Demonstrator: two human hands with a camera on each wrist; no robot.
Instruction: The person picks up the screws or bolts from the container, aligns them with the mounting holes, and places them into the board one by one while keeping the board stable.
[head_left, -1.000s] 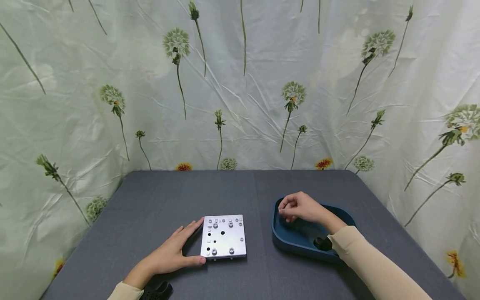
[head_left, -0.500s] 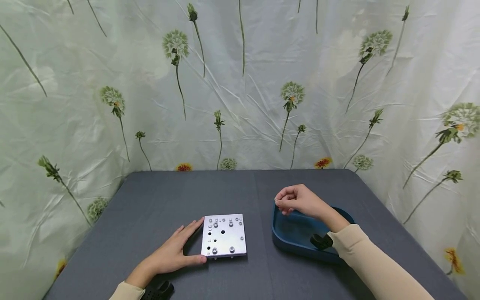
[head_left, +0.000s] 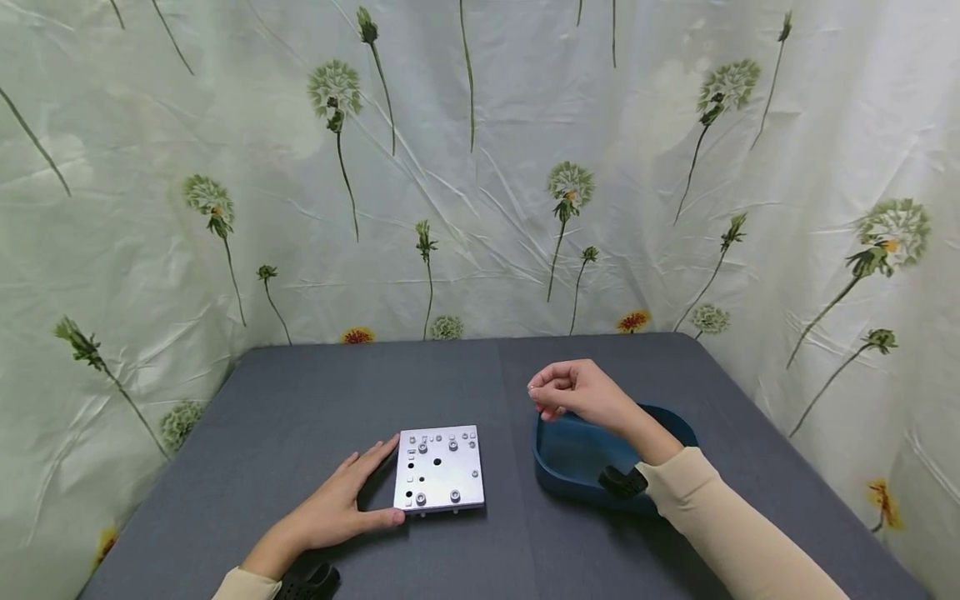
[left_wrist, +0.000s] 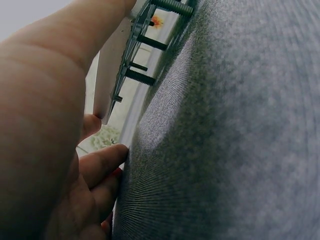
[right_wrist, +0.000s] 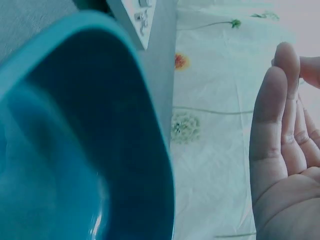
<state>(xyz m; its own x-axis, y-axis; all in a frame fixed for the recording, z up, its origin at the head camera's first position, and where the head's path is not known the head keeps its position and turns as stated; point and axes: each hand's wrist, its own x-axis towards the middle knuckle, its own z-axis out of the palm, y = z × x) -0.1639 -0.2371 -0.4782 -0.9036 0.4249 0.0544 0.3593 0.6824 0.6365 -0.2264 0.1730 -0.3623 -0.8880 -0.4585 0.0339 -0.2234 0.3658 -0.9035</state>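
A square silver metal plate (head_left: 438, 468) with several bolts and holes lies on the table in the head view. In the left wrist view, threaded screws (left_wrist: 140, 77) stick out under the plate. My left hand (head_left: 333, 504) lies at its left side with fingers spread, index fingertip at the far left corner and thumb at the near one. Above the far left rim of a blue tray (head_left: 558, 482), my right hand (head_left: 581, 392) pinches a small shiny piece (head_left: 531, 388) between thumb and index finger. The piece is too small to tell its kind.
A dark grey cloth covers the table (head_left: 360, 383). Behind it hangs a pale curtain (head_left: 495, 208) printed with dandelions. The tray's left wall stands a short way right of the plate.
My right hand has risen out of the blue tray and moved a little left, with the small shiny piece now showing at its fingertips. The left hand stays at the plate.
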